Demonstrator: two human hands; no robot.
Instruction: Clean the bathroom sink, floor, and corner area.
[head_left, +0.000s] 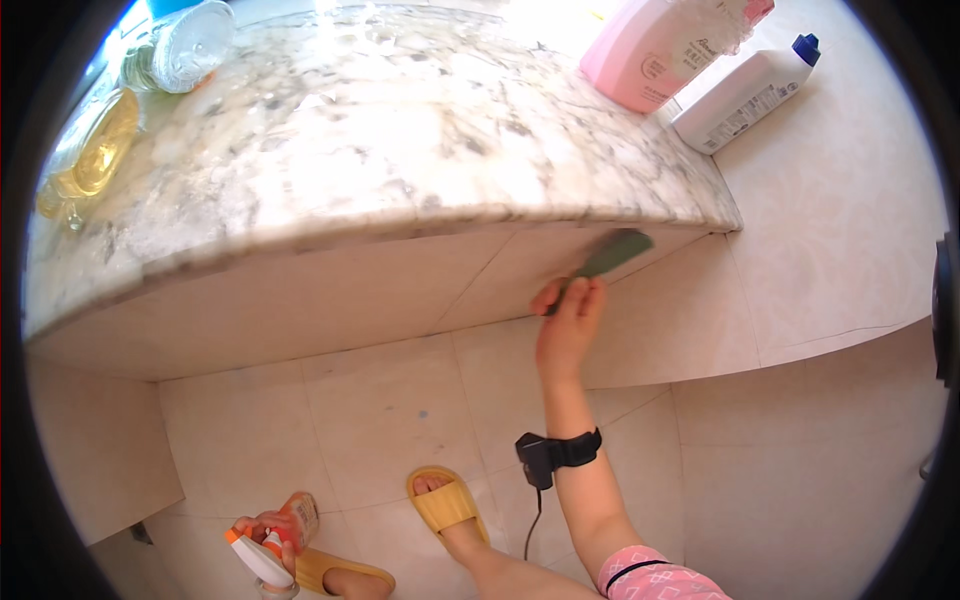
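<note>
My right hand (568, 322) grips a flat green hand tool (619, 253), perhaps a cleaning brush. Its head is against or very near the tiled side wall (480, 270), just under the marble ledge (405, 142). Motion blur hides which kind of tool it is. Low at the left, my left hand (274, 536) is wrapped around the neck of a spray bottle (300, 521) with an orange body and a white and orange trigger head. That bottle is held above the floor, beside my left slipper.
On the ledge stand a pink bottle (645, 52) and a white bottle with a blue cap (750, 94). Clear containers (187, 49) and a yellow bottle (105, 146) are at its left end. Yellow slippers (448, 504) rest on the floor tiles (390, 412). A cable (534, 525) hangs from my wrist device (551, 457).
</note>
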